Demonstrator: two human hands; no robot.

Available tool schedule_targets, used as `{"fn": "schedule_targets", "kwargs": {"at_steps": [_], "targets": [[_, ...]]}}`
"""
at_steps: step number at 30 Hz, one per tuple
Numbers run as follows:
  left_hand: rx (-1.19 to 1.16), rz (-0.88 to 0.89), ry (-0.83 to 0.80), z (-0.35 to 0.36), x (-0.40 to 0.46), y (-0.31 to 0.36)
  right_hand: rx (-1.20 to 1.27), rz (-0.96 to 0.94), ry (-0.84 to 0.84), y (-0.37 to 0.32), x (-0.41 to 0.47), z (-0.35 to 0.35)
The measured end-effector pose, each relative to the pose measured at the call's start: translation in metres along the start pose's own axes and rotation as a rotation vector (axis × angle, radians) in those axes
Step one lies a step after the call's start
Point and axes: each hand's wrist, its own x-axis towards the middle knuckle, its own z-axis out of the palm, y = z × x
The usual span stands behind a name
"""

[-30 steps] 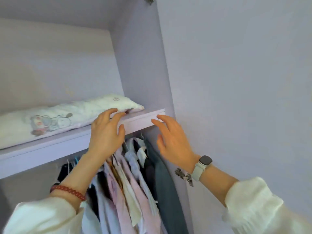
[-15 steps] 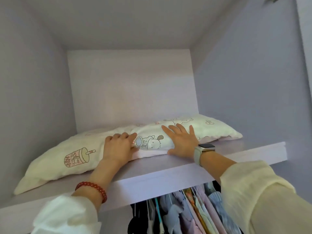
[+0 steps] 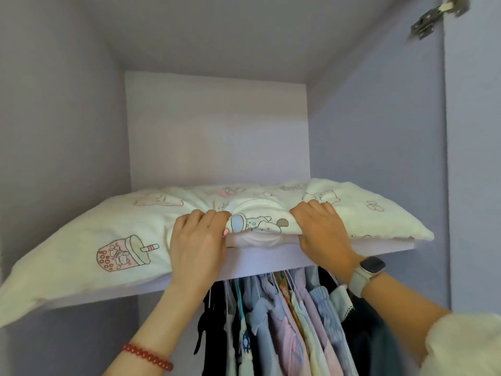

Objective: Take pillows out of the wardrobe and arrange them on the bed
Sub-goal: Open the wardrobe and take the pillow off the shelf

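head view looks up into the wardrobe (image 3: 81, 131), where a cream pillow (image 3: 108, 229) printed with cartoon animals and a bubble-tea cup lies along the upper shelf (image 3: 271, 260). its long side runs along the shelf's front edge, its left end overhanging the front-left corner and its right end reaching close to the front-right corner. the left hand (image 3: 199, 240) has its fingers curled over the pillow's front edge near the middle, bunching the fabric, with the thumb tucked below. the right hand (image 3: 321, 229) grasps the same edge just to the right, fingers hooked over the top. between the two hands the cover puckers into a ridge. a second, pinkish layer shows under the pillow at the shelf's front edge; whether it is another pillow cannot be told.

the pillow looks soft, light and floppy, so it will likely sag and fold rather than slide out flat. a pinch of cover alone may stretch the case; a hold that takes in filling, hands spread wider toward the ends, should carry it better. hanging clothes (image 3: 284, 321) crowd just below the shelf, and a drooping end could brush them.
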Motion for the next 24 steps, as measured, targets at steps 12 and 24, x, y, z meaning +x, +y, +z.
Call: {"fn": "schedule_targets", "kwargs": {"at_steps": [12, 24], "targets": [[-0.277, 0.146, -0.033, -0.155, -0.123, 0.124, 0.077, 0.114, 0.041, -0.032, -0.206, -0.172], [-0.811, 0.322, -0.516, -0.18, -0.21, 0.324, -0.036, 0.714, -0.548, -0.009, -0.431, -0.34]]}}
